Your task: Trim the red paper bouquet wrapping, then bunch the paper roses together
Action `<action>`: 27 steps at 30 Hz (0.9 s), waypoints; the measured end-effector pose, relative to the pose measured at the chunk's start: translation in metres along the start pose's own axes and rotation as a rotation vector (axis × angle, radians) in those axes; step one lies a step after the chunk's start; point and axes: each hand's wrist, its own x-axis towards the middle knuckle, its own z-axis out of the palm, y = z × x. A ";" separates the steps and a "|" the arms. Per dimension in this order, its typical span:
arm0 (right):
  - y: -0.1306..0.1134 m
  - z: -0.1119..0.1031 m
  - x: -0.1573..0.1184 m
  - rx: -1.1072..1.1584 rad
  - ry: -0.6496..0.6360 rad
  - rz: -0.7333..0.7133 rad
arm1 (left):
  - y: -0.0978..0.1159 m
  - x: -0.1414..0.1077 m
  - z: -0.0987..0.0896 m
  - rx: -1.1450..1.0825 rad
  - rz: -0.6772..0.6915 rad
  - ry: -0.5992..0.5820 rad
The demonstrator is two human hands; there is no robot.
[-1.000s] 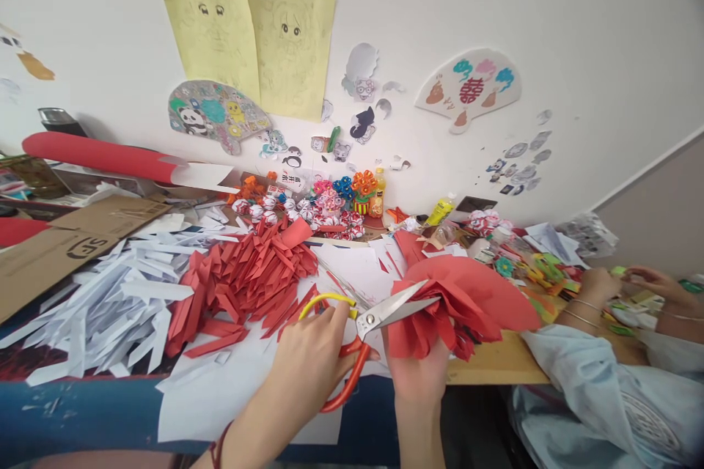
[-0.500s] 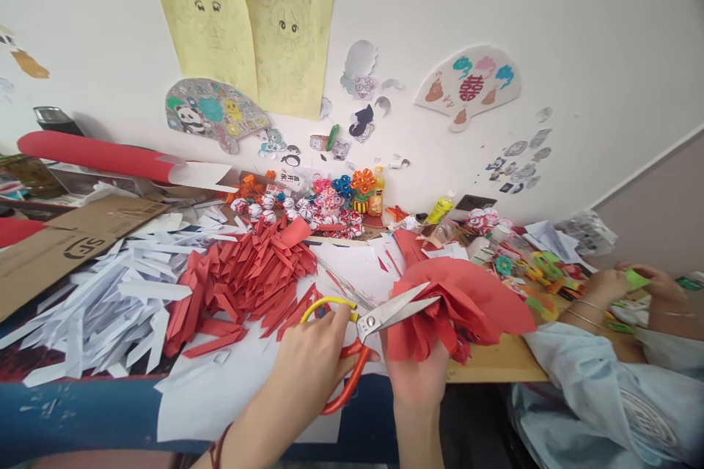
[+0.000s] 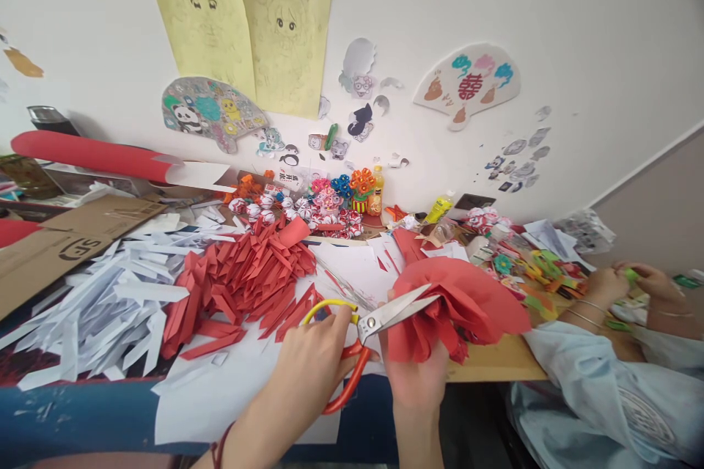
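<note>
My left hand (image 3: 316,355) is wrapped round the handles of a pair of scissors (image 3: 371,324), one yellow and one red. The silver blades point right, slightly parted, with their tips against the red folded paper (image 3: 467,300). From below, my right hand (image 3: 418,374) holds this ruffled, fan-like paper, which hides most of its fingers. A pile of red paper strips (image 3: 258,264) lies left of the scissors, beside a heap of white strips (image 3: 126,293).
White sheets (image 3: 236,396) lie under my hands. Craft flowers (image 3: 330,194) and bottles (image 3: 376,190) stand along the wall. At the left are cardboard (image 3: 71,242) and a red roll (image 3: 93,154). At the right, another person's hands (image 3: 610,286) hold something green.
The scissor blades have drawn slightly closer together at the red paper. The whole view has shifted a little, and both my hands keep their holds.
</note>
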 end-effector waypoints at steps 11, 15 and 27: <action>0.000 0.001 0.003 0.027 0.028 0.012 | 0.002 0.004 -0.001 0.007 -0.003 -0.032; 0.001 -0.002 0.005 0.069 0.092 0.036 | 0.000 0.004 -0.001 0.004 0.007 -0.025; 0.004 -0.009 0.018 0.028 0.037 0.035 | -0.001 0.012 0.005 -0.018 -0.003 -0.035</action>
